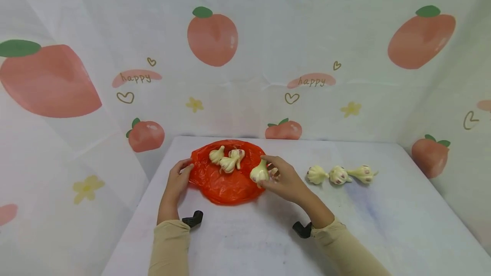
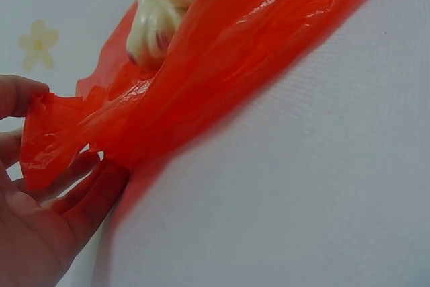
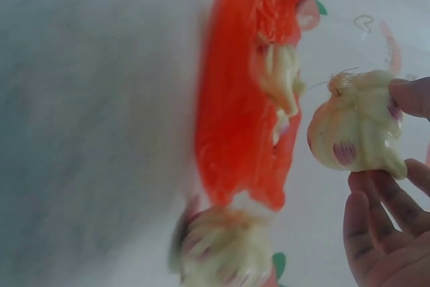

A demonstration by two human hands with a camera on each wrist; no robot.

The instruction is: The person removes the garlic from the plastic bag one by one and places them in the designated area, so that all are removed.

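A red plastic bag (image 1: 230, 191) lies spread on the table with three garlic bulbs (image 1: 228, 164) on it. My left hand (image 1: 179, 178) grips the bag's left edge; in the left wrist view, the thumb (image 2: 23, 95) is at the bunched plastic and other fingers are beneath it. Over the bag's right side, my right hand (image 1: 284, 181) pinches a garlic bulb (image 3: 359, 122) between thumb and fingers, off the table. Another garlic bulb (image 3: 225, 250) is beyond the bag in the right wrist view, partly cut off by the frame; in the head view the right hand mostly hides it.
Three more garlic bulbs (image 1: 339, 175) lie in a row on the white table (image 1: 245, 242), right of my right hand. A white cloth with fruit prints (image 1: 245, 67) hangs behind the table. A black device (image 1: 193, 219) sits at each wrist.
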